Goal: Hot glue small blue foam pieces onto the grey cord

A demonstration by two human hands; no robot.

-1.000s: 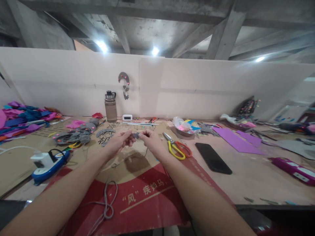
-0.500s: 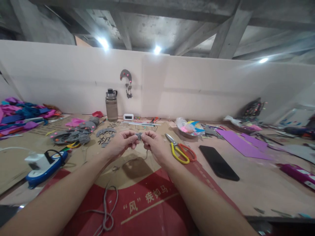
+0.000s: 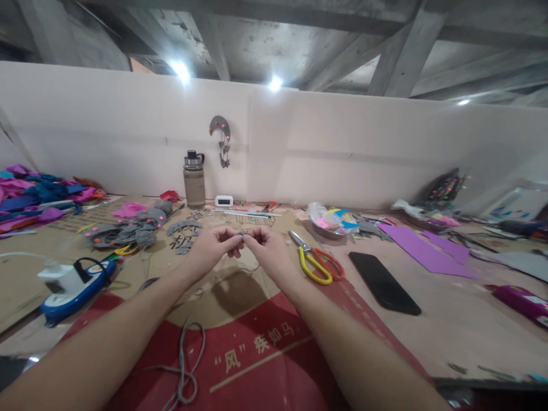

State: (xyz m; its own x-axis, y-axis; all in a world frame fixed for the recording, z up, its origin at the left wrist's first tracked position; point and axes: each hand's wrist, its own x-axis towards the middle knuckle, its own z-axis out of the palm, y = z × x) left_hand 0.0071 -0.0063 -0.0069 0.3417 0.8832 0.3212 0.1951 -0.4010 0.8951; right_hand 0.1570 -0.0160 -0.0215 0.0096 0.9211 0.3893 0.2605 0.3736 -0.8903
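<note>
My left hand (image 3: 220, 244) and my right hand (image 3: 262, 241) meet above the cardboard, fingertips pinched together on a small grey felt piece (image 3: 242, 233). The fingers cover most of it, so its shape is hard to make out. From around the hands a thin grey cord (image 3: 248, 268) hangs and trails over the cardboard. A looped length of grey cord (image 3: 183, 359) lies on the red printed part of the cardboard sheet (image 3: 257, 365). Cut grey felt pieces (image 3: 185, 231) rest just beyond my left hand. Scissors (image 3: 314, 260) with yellow and orange handles lie right of my right hand.
A black phone (image 3: 384, 283) and purple sheets (image 3: 422, 251) lie on the right. On the left stand a blue power strip (image 3: 79, 294) and a felt pile (image 3: 128, 228). A bottle (image 3: 194, 182), small clock (image 3: 224, 201) and filled bowl (image 3: 331, 225) line the back.
Both hands have closed in tighter on the grey piece, which shows less now. The cord below the right hand has shifted and lies lower. The view has tilted slightly.
</note>
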